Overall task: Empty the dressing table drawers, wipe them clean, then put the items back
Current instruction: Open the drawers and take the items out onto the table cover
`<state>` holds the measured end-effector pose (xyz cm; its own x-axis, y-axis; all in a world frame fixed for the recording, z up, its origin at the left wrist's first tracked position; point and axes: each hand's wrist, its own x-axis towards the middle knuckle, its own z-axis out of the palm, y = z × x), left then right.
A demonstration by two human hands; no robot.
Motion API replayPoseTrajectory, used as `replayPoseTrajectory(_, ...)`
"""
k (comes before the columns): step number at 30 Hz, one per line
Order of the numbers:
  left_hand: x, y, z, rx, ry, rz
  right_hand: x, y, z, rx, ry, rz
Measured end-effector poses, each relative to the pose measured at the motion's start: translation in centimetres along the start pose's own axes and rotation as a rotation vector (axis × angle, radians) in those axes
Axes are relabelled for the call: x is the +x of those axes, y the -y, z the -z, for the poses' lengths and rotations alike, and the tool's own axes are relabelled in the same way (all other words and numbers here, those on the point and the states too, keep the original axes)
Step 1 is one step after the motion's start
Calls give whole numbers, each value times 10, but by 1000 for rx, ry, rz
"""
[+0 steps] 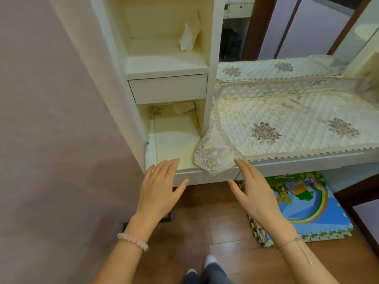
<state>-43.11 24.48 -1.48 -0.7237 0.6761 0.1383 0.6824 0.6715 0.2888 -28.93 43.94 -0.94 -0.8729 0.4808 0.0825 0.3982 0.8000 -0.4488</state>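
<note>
I see the fingers (170, 165) of my left hand (162, 187) straight and loosely spread, holding nothing, their tips over the front rim of the open drawer (174, 140); I cannot tell whether they touch it. The fingers (245, 168) of my right hand (254, 191) are likewise straight and empty, the palm turned inward toward the left hand, tips just beside the hanging corner of the lace cloth (287, 119). That corner droops between the two hands, over the drawer's right front edge. Beyond the left fingers the drawer's pale floor lies bare, apart from a crumpled whitish scrap (184, 107) at the far back. Above it sits a closed drawer (168, 88), and above that an open shelf (164, 58) with a white tissue (189, 35) leaning in its right rear corner. Beyond and to the right of the right fingers, the quilted cloth covers the worktop (307, 160), with a mirror (307, 27) behind it. Below the right hand a coloured foam mat (303, 203) lies on the wooden floor (205, 222). A pink bead bracelet (133, 240) circles the left wrist, a thin chain bracelet (289, 241) the right. A plain wall (51, 119) runs to the left of the left hand.
</note>
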Motion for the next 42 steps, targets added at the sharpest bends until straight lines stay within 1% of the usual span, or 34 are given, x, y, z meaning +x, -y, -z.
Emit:
replayPoseTrajectory(10, 35, 5, -33, -21, 77, 49, 52, -24, -29, 79, 74, 37)
replayPoseTrajectory(16, 47, 9, -56, -52, 134, 59, 59, -50, -52, 127, 116, 16)
replayPoseTrajectory(20, 53, 11, -71, -54, 160, 69, 49, -63, -73, 234, 129, -38)
replayPoseTrajectory(23, 57, 14, -81, -63, 169, 81, 38, -66, -97, 345, 173, -87)
replayPoseTrajectory(27, 61, 24, -92, -55, 188, 80, 32, -67, -137, 407, 234, -169)
replayPoseTrajectory(30, 65, 37, -98, -35, 214, 40, 30, -67, -168, 500, 255, -297)
replayPoseTrajectory(32, 68, 46, -102, -34, 224, 22, 33, -65, -189, 670, 270, -498)
replayPoseTrajectory(35, 72, 58, -108, -44, 257, -12, 40, -59, -216, 1119, 245, -943)
replayPoseTrajectory(37, 74, 64, -112, -56, 302, -59, 44, -56, -232, 1461, 217, -1172)
replayPoseTrajectory(39, 75, 71, -116, -54, 335, -108, 49, -53, -246, 1763, 128, -1314)
replayPoseTrajectory(42, 76, 81, -119, -34, 349, -177, 59, -42, -263, 2016, -64, -1399)
